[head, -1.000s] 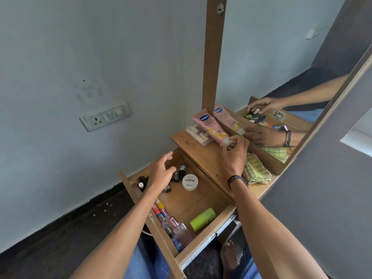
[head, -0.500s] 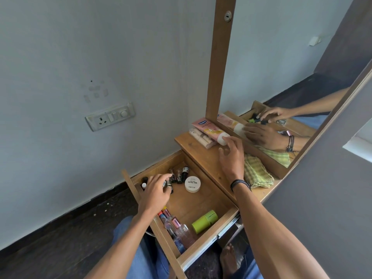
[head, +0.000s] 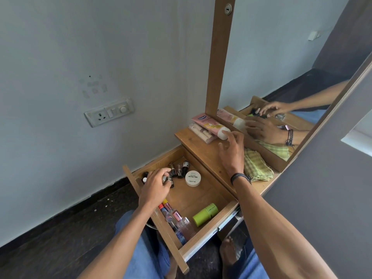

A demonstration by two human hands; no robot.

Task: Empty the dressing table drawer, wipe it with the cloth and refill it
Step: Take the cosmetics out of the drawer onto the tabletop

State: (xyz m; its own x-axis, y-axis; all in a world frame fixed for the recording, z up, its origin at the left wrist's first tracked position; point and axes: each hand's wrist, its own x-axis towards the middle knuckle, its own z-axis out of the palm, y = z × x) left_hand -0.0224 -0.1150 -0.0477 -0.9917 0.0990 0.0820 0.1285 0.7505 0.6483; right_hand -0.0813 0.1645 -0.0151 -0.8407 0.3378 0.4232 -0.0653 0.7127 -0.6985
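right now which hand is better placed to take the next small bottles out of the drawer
Left. The left hand is down inside the drawer, fingers curled on a nail polish bottle. The right hand is open above the tabletop by the pink tube, outside the drawer.

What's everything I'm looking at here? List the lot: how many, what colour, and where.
open wooden drawer: one, brown, pulled out below the wooden tabletop.
small dark nail-polish bottles: several, drawer end nearest the wall.
round white jar: one, beside those bottles.
lime-green cylinder: one, lying at the drawer end nearest the person.
clear pink perfume bottle: one, beside the cylinder.
pink squeeze tube: one, white cap, on the tabletop.
green checked cloth: one, on the tabletop by the mirror.
wood-framed mirror: one, behind the tabletop.
white wall socket: one, on the wall.
left hand: grips one nail-polish bottle.
right hand: open, by the tube's cap.
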